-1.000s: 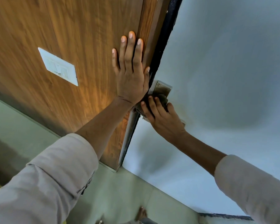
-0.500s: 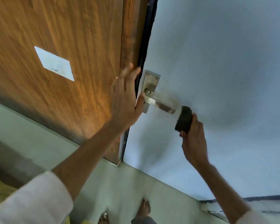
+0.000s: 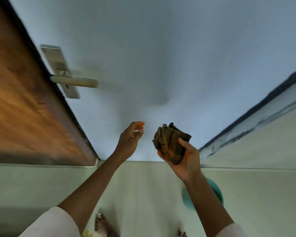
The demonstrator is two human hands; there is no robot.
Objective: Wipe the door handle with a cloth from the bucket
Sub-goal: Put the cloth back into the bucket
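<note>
Right hand, grip closed round bunched cloth, well clear of handle at 10 o'clock. Left hand open, empty. Bucket at 5 o'clock. Wiping likely finished; cloth return maybe left.

- Cloth: brown and tan, crossed by dark stripes in a check pattern; darker, near black, at its upper corner.
- Door handle: pale brushed metal, silver-beige; backplate the same tone.
- Door: plain pale blue-grey, no pattern.
- Wooden panel: warm orange-brown with visible grain; black strip along its edge.
- Bucket: teal.
- Floor: pale green tiles, thin joint lines.
- Sleeves: off-white.
</note>
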